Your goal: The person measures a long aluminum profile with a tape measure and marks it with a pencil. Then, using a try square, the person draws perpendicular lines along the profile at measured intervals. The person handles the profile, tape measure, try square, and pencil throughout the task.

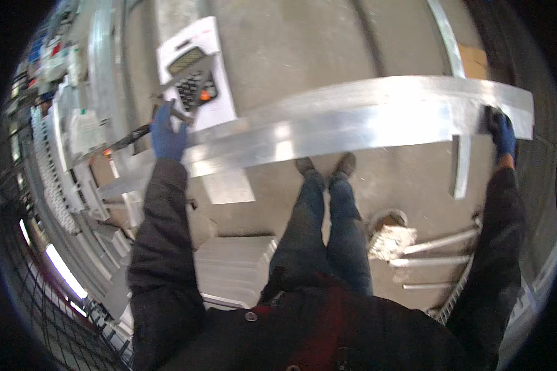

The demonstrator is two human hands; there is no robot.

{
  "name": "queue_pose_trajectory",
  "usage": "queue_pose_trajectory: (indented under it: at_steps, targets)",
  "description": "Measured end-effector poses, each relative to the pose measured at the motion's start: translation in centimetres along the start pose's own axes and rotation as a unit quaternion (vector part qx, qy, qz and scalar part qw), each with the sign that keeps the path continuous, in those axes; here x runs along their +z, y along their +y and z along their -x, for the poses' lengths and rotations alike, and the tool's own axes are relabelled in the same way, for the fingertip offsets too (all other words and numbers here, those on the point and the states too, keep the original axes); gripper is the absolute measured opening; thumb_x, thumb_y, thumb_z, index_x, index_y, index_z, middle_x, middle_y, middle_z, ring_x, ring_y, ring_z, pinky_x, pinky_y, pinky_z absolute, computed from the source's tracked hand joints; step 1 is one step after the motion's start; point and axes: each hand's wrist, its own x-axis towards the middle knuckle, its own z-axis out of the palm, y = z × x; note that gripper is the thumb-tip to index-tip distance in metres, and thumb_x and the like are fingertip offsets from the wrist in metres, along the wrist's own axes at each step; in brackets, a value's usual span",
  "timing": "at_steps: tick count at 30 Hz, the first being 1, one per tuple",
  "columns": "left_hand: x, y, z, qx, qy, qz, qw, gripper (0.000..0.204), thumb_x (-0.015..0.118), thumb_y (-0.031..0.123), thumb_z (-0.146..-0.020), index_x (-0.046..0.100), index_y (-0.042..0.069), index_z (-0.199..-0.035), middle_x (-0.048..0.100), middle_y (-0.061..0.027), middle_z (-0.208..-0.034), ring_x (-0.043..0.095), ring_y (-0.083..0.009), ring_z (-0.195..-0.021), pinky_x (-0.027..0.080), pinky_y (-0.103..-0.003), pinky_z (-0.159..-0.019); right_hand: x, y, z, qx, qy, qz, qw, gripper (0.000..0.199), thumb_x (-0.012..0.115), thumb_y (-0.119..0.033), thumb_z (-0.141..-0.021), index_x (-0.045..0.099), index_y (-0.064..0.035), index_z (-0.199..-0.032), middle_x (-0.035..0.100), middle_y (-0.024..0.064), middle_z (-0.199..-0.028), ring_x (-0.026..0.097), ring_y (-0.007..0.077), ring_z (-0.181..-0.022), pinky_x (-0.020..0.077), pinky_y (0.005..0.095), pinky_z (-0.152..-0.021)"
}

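Head view: a long silvery bar (328,127) spans nine to two o'clock, right hand (503,132) gripping its end, left hand (169,138) at ten apparently closed on a dark tool (132,138); seemingly being positioned, the bar calls for level support.

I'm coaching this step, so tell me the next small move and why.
Perhaps ease the gray tool toward the metal bar: the left hand holds it above the calculator, while the right hand is at the bar's right end.
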Motion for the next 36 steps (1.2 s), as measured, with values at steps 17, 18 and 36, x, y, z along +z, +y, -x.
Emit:
queue_pose_trajectory:
  at_steps: [17, 18, 36]
  targets:
    - [1.5, -5.0, -1.5, 0.130, -0.099, -0.122, 0.979, 0.078, 0.082, 0.007, -0.088, 0.058, 0.022, -0.160, 0.067, -0.0115, -0.148, 0.062, -0.0359, -0.139, 0.046, -0.050, -0.123, 1.5, -4.5, 10.8, -0.120, 0.205, 0.196, 0.951, 0.059, 0.072, -0.035, -0.110, 0.060, 0.0007, -0.156, 0.074, 0.0158, -0.129, 0.071, 0.0185, -0.099, 0.0588, 0.0329, -0.086]
    - [1.6, -5.2, -1.4, 0.130, -0.109, -0.133, 0.977, 0.076, 0.081, 0.009, -0.089, 0.058, 0.021, -0.160, 0.070, -0.0112, -0.142, 0.065, -0.0353, -0.134, 0.046, -0.051, -0.124, 2.5, -4.7, 12.8, -0.164, 0.191, 0.155, 0.955, 0.055, 0.072, -0.031, -0.110, 0.062, 0.0002, -0.154, 0.074, 0.0137, -0.126, 0.070, 0.0162, -0.098, 0.0583, 0.0313, -0.084]
    - [-6.3, 14.4, 6.8, 0.182, -0.035, 0.058, 0.981, 0.035, 0.081, 0.006, -0.081, 0.079, 0.017, -0.115, 0.072, -0.0061, -0.102, 0.071, -0.0281, -0.098, 0.059, -0.043, -0.087, 26.5, -22.4, 48.5, 0.020, -0.226, -0.192, 0.955, 0.028, 0.065, -0.006, -0.106, 0.073, -0.0009, -0.132, 0.077, 0.0189, -0.122, 0.074, 0.0250, -0.115, 0.0577, 0.0368, -0.099]
